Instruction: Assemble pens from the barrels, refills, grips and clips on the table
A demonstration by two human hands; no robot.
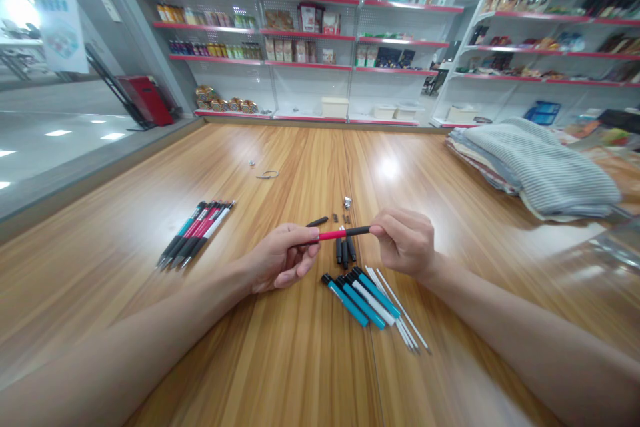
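A pen (333,235) with a red barrel and black grip stretches level between my hands above the table. Its red end sits in the closed fingers of my left hand (285,255). My right hand (407,240) pinches the black end at its tip. Below lie several teal and white pen barrels (357,301) with black tops, beside thin white refills (406,320). Black grip sleeves (345,250) lie just under the held pen, partly hidden by it. Small metal parts (347,202) and little dark pieces (335,217) rest beyond it.
A row of teal, red and white pens (195,233) lies on the left of the wooden table (240,360). Farther back are a thin looped strip (268,175) and a small shiny piece (251,163). Folded cloths (545,163) are stacked at right. Stocked shelves (310,67) stand behind.
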